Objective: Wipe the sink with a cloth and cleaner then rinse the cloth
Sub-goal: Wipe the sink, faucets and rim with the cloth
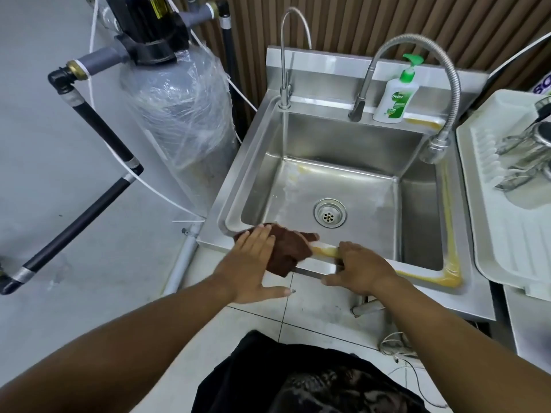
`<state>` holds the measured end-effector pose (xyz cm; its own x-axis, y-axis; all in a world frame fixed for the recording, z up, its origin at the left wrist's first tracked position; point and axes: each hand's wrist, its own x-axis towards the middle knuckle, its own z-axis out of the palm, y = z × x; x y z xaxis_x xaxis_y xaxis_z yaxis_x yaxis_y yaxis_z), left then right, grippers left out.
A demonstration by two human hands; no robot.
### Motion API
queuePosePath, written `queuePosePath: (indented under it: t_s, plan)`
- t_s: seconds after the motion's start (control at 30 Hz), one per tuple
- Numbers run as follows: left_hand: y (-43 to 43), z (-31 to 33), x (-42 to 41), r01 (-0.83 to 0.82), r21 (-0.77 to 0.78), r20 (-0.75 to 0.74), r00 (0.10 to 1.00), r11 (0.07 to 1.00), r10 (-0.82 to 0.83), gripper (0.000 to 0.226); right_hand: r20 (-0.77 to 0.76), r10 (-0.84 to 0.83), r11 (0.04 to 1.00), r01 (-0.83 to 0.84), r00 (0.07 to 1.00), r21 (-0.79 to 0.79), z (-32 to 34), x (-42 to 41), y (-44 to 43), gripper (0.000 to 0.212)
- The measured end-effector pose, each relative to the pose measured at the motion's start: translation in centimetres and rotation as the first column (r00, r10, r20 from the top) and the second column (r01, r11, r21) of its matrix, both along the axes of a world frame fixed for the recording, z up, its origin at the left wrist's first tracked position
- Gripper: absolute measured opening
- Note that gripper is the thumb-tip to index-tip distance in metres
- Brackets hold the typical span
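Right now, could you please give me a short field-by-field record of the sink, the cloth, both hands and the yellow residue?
basin: square stainless steel sink, round metal drain uncovered at its centre
wiper: dark brown cloth on the front rim, near the left corner
left hand: flat, presses the cloth
right hand: rests on the front rim, right of the cloth
residue: yellow streak along the right rim, the front right corner and part of the back ledge
soap: white bottle with green pump, upright on the back ledge
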<state>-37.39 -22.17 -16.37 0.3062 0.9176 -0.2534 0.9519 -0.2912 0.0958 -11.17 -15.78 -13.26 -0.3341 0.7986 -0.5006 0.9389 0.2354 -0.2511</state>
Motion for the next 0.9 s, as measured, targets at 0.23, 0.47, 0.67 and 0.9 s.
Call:
queuePosePath:
  t_s: [0.23, 0.47, 0.67, 0.9]
  plan:
    - [-0.3, 1.0, -0.9, -0.180, -0.050, -0.032, 0.983, 0.982, 0.179, 0.140, -0.022, -0.010, 1.000, 0.011, 1.000, 0.024, -0.6, 0.4, -0.2, 0.060]
    - [-0.5, 0.3, 7.9, -0.010, -0.052, 0.046, 0.999, 0.999, 0.012, 0.136, -0.114, -0.053, 0.998, 0.057, 0.992, 0.031, -1.7, 0.5, -0.1, 0.073]
    - [-0.2, 0.3, -2.5, -0.156, -0.004, -0.002, 0.988, 0.988, 0.156, 0.141, -0.043, -0.002, 0.999, 0.003, 0.999, 0.032, -1.2, 0.5, 0.1, 0.058]
    - [0.0, 1.2, -4.9, -0.223, -0.057, -0.025, 0.975, 0.973, 0.222, 0.157, -0.046, -0.023, 0.999, 0.025, 0.999, 0.029, -1.1, 0.4, 0.0, 0.057]
